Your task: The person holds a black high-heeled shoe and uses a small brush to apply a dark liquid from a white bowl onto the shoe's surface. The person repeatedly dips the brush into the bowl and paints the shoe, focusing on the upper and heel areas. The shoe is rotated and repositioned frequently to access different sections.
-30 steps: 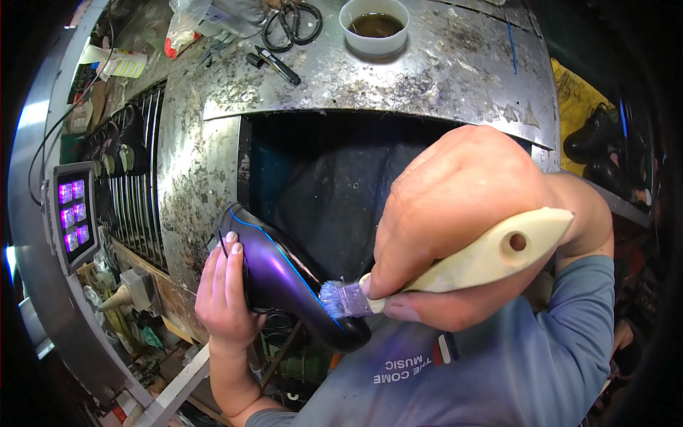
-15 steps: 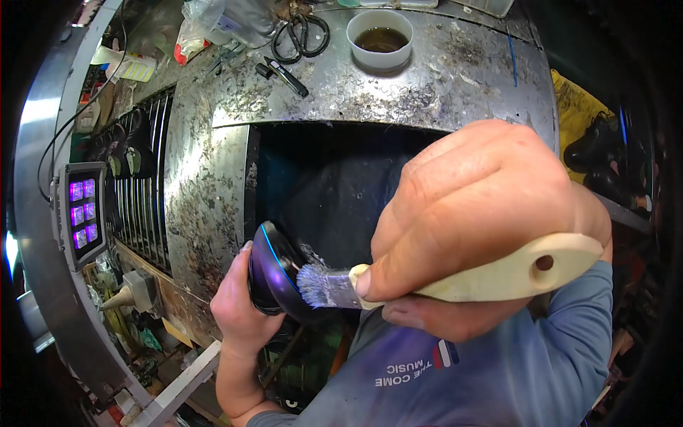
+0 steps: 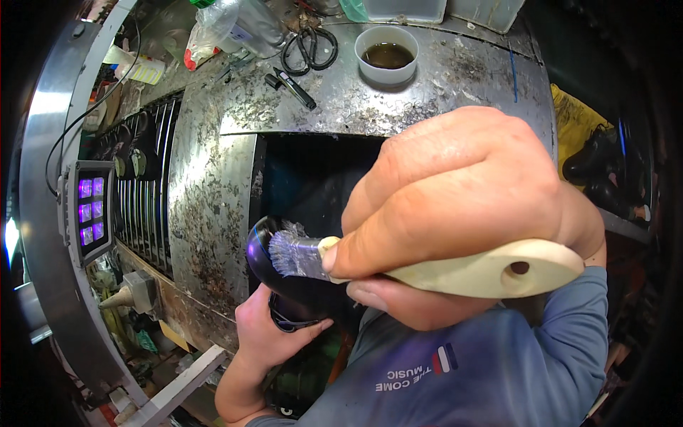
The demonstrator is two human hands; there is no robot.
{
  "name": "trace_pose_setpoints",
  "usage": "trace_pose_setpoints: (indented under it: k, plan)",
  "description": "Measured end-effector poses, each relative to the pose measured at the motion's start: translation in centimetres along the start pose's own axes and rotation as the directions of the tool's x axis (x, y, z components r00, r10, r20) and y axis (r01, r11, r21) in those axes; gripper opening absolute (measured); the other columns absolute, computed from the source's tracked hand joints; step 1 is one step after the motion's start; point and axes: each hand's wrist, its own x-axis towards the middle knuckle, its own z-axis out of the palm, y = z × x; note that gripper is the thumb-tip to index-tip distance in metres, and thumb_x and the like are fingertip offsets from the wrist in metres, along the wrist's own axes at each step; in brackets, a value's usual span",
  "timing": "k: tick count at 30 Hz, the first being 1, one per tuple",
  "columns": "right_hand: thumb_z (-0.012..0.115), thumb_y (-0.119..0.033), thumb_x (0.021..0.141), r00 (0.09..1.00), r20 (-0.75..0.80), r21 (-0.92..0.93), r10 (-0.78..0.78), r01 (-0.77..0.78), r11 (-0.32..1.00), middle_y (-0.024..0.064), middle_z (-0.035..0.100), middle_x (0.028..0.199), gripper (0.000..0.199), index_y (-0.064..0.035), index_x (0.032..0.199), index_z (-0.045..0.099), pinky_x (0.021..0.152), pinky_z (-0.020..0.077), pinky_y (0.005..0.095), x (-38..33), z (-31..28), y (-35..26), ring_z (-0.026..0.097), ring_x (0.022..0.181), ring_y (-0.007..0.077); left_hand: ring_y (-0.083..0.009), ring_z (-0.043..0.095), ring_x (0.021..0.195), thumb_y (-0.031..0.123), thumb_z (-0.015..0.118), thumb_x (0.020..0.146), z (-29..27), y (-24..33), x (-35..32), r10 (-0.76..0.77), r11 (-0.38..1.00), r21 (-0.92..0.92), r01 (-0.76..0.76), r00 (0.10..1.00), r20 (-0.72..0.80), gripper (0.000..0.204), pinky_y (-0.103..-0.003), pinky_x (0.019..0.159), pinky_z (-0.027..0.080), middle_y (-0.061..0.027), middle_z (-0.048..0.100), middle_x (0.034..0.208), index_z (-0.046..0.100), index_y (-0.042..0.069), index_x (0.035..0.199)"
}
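My right hand (image 3: 455, 199) is closed around a flat paintbrush (image 3: 491, 274) with a pale handle that has a hole near its end. The pale, wet-looking bristles press against a glossy black shoe upper (image 3: 299, 288), near its rounded end. Below it, my left hand (image 3: 260, 331) grips the shoe upper, thumb and fingers wrapped round its lower part. Part of the shoe upper is hidden behind the brush and my right hand. A blue-violet sheen shows on its left side.
A white tub (image 3: 387, 58) of brown liquid stands on the stained metal bench (image 3: 206, 156), beyond a dark opening. Black-handled scissors (image 3: 310, 51) and a marker (image 3: 294, 88) lie left of it. A lamp with violet lights (image 3: 91, 211) and a metal-barred rack (image 3: 146, 188) are at left.
The brush and my right hand have moved left along the shoe upper. My left hand has turned the shoe upper and shifted down and right. The whole view has tilted slightly.
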Motion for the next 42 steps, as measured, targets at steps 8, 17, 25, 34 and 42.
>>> trace_pose_setpoints:
  k: [8, 17, 25, 34, 42]
  plan:
    - [0.081, -0.004, 0.073, 0.998, 0.063, -0.055, 0.003, 0.001, 0.998, 0.0093, 0.07, 0.076, 0.015, -0.0013, 0.087, 0.076, 0.051, 0.0541, 0.0307, 0.0, 0.4, 0.5, 0.067, 0.059, 0.021, -0.0184, 0.074, 0.095, 0.028, 0.096, 0.067, 0.5, 0.0, -0.4, -0.075, 0.903, -0.407, 0.137, 0.983, 0.165, 0.072, -0.032, 0.088, 0.057, -0.0104, 0.076, 0.104, 0.063, -0.001, 0.124]
    - [0.08, -0.005, 0.073, 0.985, 0.169, -0.078, 0.044, -0.031, 0.996, 0.0096, 0.07, 0.076, 0.016, -0.0017, 0.088, 0.076, 0.051, 0.0546, 0.0308, -0.7, 1.0, 0.8, 0.067, 0.059, 0.0211, -0.0142, 0.069, 0.097, 0.022, 0.092, 0.072, 0.5, -0.3, -0.8, -0.174, 0.669, -0.674, 0.315, 0.947, 0.271, 0.065, -0.031, 0.09, 0.055, -0.008, 0.073, 0.106, 0.061, -0.003, 0.123]
    - [0.08, -0.005, 0.073, 0.979, 0.192, -0.031, 0.069, -0.064, 0.997, 0.0105, 0.071, 0.076, 0.017, -0.001, 0.088, 0.076, 0.052, 0.0554, 0.0313, -1.5, 1.9, 1.1, 0.068, 0.06, 0.0219, -0.015, 0.066, 0.103, 0.021, 0.088, 0.08, 0.5, -0.2, -0.8, -0.184, 0.48, -0.793, 0.375, 0.927, 0.326, 0.06, -0.032, 0.094, 0.053, -0.0085, 0.07, 0.112, 0.059, -0.004, 0.126]
    - [0.08, -0.005, 0.073, 0.961, 0.259, -0.037, 0.101, -0.095, 0.995, 0.01, 0.071, 0.076, 0.016, -0.0019, 0.087, 0.076, 0.052, 0.0559, 0.0314, -2.1, 2.4, 1.1, 0.069, 0.06, 0.0218, -0.0179, 0.066, 0.106, 0.029, 0.081, 0.086, 1.4, -1.3, -0.9, -0.162, 0.331, -0.864, 0.38, 0.925, 0.345, 0.056, -0.034, 0.097, 0.052, -0.0094, 0.07, 0.115, 0.06, -0.003, 0.126]
    - [0.078, -0.01, 0.075, 0.968, 0.211, 0.015, 0.139, -0.145, 0.989, 0.0062, 0.064, 0.069, 0.011, -0.0077, 0.083, 0.071, 0.051, 0.0511, 0.0359, -3.6, 3.9, 1.1, 0.064, 0.059, 0.0249, -0.0233, 0.067, 0.113, 0.03, 0.073, 0.091, 2.0, -1.4, -0.6, -0.133, 0.238, -0.918, 0.318, 0.947, 0.293, 0.059, -0.038, 0.101, 0.052, -0.0134, 0.069, 0.122, 0.056, -0.006, 0.134]
